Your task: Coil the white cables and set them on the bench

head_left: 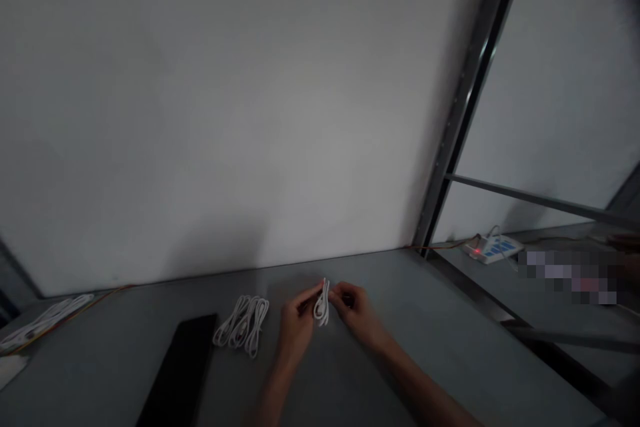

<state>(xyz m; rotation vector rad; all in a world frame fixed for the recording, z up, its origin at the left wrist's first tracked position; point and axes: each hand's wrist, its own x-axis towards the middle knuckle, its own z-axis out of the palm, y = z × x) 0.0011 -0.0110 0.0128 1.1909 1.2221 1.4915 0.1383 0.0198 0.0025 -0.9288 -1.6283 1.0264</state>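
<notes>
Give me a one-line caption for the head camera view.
Head view: left hand and right hand pinch a looped white cable over a grey table, beside bundled white cables.

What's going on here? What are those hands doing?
A person's left hand and right hand are holding a small looped white cable between them, over a grey table. More looped white cables lie on the table to its left, beside a black flat slab.

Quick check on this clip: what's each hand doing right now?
Left hand: closed, holding the folded white cable.
Right hand: curled against the cable's other side; whether it grips cannot be told.
</notes>
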